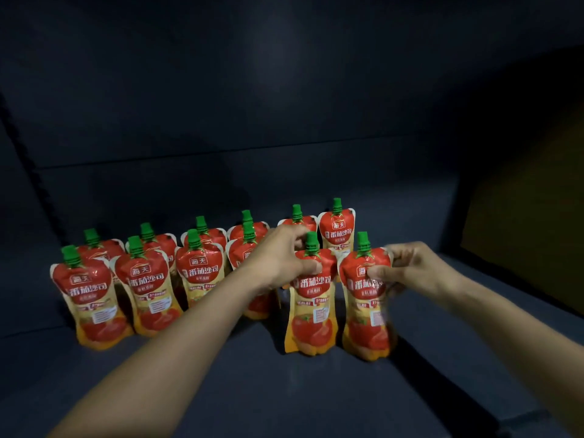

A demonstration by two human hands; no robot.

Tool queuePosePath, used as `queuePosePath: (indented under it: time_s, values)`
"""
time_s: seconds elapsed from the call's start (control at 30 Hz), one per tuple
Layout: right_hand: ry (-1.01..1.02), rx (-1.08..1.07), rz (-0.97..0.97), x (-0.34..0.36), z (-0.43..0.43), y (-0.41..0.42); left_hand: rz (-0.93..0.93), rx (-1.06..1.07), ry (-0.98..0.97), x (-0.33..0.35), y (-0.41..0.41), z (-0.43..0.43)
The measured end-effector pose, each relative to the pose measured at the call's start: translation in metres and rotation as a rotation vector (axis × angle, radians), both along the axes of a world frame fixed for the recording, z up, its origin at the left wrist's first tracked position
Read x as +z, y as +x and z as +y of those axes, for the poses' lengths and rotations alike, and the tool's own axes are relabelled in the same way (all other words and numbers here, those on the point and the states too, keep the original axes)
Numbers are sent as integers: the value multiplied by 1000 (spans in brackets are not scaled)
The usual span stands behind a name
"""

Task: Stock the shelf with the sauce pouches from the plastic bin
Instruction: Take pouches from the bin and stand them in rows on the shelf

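**Dark shelf: pouches upright, both hands gripping**

Matte dark-blue shelf [221,390] is carrying two rows of sauce pouches [199,279] — glossy red-yellow film, waisted shape, ribbed green caps [72,256]. All are standing with long axis vertical, caps pointing up, labels facing the camera. Left hand [278,257] is pinching the left pouch [311,311] at its shoulder; right hand [407,270] is gripping the right pouch [366,317] just beside it, fingers curling round its top edge.
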State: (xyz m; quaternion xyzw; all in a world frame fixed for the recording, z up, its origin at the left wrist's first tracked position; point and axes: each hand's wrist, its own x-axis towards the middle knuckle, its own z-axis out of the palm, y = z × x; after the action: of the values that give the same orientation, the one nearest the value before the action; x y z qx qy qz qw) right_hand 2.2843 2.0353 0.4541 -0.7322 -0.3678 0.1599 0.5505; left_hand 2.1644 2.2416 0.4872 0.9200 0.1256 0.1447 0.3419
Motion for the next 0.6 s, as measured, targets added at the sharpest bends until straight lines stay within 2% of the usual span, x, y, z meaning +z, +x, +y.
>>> queuePosePath:
  time_s: [0.23, 0.4, 0.6]
  values:
    - [20, -54, 3, 0, 30, 51, 104, 118, 307, 18, 33, 7]
    - [2, -69, 22, -1, 48, 70, 155, 142, 371, 23, 44, 12]
    - [-9, -66, 7, 2, 59, 75, 147, 147, 357, 24, 49, 13]
